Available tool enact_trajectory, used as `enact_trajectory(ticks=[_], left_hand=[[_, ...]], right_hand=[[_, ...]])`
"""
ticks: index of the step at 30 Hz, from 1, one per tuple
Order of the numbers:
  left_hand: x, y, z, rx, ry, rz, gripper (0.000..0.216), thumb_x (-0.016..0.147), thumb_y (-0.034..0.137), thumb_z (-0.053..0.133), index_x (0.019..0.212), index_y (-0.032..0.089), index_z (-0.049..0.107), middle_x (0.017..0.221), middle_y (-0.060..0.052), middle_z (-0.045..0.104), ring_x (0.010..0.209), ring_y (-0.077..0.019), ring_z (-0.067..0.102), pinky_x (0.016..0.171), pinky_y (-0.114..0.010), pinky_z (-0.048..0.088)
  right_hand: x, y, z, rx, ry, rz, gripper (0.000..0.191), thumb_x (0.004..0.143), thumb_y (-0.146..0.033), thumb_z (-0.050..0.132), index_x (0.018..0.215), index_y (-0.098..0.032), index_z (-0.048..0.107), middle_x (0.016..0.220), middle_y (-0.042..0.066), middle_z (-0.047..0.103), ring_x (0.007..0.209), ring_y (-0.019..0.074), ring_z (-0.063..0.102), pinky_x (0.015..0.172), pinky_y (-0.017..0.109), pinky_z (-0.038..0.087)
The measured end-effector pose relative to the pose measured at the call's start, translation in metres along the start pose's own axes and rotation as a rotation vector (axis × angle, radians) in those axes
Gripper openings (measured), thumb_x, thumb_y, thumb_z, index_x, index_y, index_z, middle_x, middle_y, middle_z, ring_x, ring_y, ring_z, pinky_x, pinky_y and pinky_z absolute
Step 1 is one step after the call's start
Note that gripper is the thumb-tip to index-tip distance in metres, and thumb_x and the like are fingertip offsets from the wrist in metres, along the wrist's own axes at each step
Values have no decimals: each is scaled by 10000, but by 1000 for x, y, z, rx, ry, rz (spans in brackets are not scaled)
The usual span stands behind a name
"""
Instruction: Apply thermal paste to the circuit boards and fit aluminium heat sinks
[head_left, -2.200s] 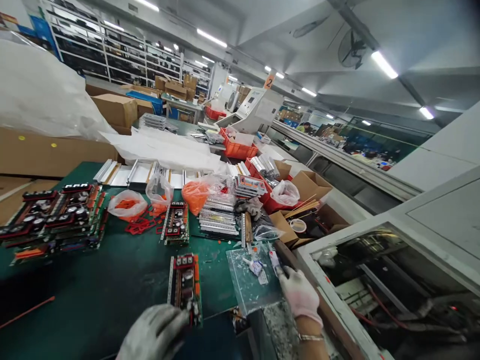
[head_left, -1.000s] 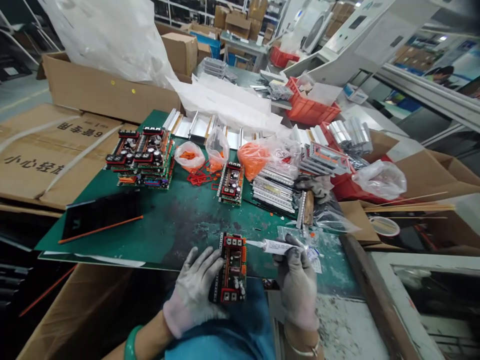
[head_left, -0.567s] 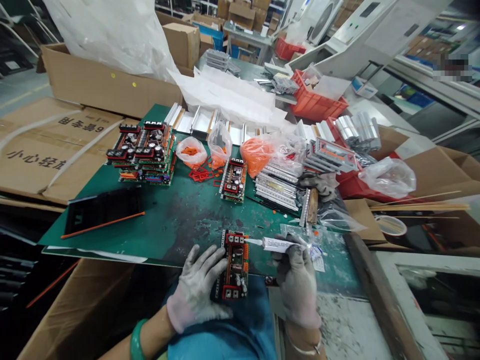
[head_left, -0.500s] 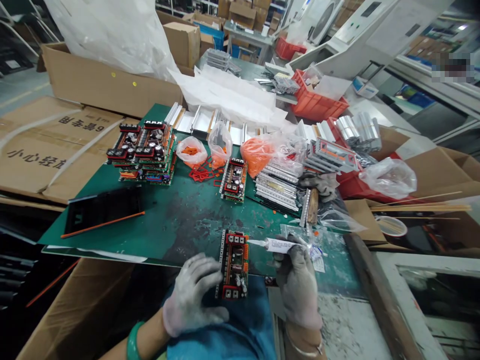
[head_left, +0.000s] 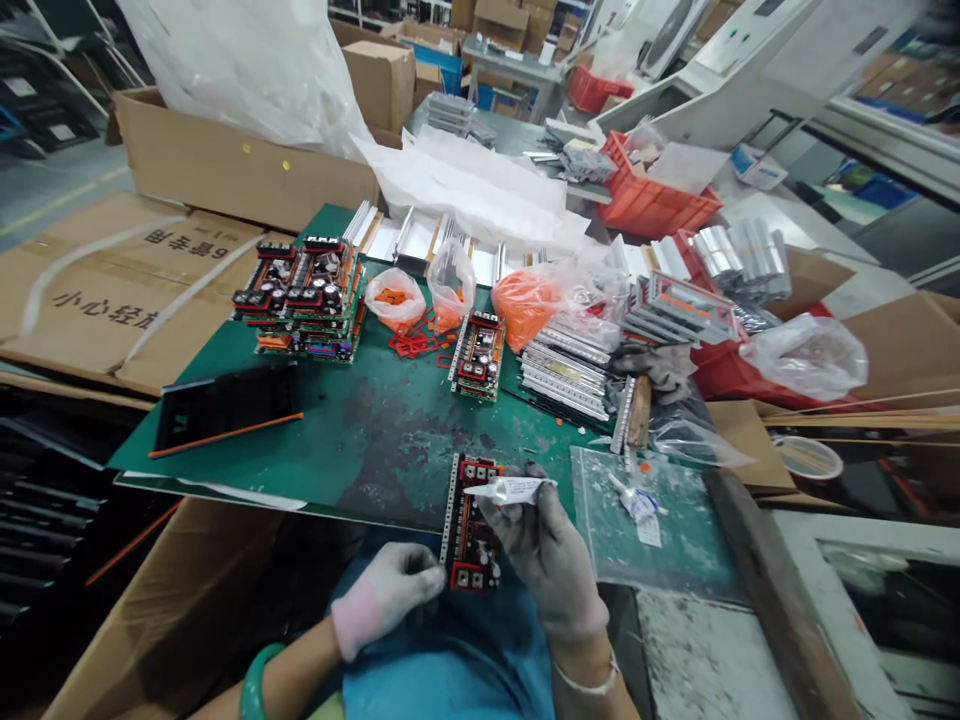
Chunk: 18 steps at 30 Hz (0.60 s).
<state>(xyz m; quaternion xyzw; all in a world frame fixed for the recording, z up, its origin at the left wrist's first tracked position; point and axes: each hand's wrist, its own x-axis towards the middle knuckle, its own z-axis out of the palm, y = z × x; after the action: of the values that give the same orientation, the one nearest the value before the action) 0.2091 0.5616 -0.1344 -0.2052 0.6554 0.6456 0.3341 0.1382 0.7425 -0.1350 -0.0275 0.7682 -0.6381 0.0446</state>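
Note:
A circuit board with red frames and a perforated metal strip along its left side lies at the table's near edge, its lower part jutting over my lap. My gloved left hand is closed, thumb and fingertips at the board's lower left edge. In my gloved right hand is a small white tube with a long pointed nozzle, held above the board. Its tip points left, over the upper part of the board near the strip. My right fingers hide the board's right side.
Stacked circuit boards stand at the back left, another small stack mid-table. A black tray lies left. Bags of orange parts and metal strips fill the back right. Another tube lies on a clear plastic bag.
The tube in my right hand has moved left, from beside the board to over it. My left hand has gone from spread fingers to closed at the board's edge. The view has shifted slightly.

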Motion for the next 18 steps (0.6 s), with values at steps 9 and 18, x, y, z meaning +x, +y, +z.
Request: enact_trajectory(ticks=[9,18], left_hand=[[4,-1,3,-39,80,113,380,579,555,545,544,187,456,458,9,464,427,-104,387,447,-236,279],[5,-8,2,-74,-40,117,495,616,594,613,795,136,560,703,-42,598,543,-135,504,496,-239,387]], right_hand=[[-1,3,-6,-105,-49,-96,399,858,-498,604,1101,-183,625,1174,133,625,1114,286,579,955,436,510],[-1,0,0,275,0,145,434,903,-592,464,1098,-224,585,1081,100,670,935,236,669,875,450,559]])
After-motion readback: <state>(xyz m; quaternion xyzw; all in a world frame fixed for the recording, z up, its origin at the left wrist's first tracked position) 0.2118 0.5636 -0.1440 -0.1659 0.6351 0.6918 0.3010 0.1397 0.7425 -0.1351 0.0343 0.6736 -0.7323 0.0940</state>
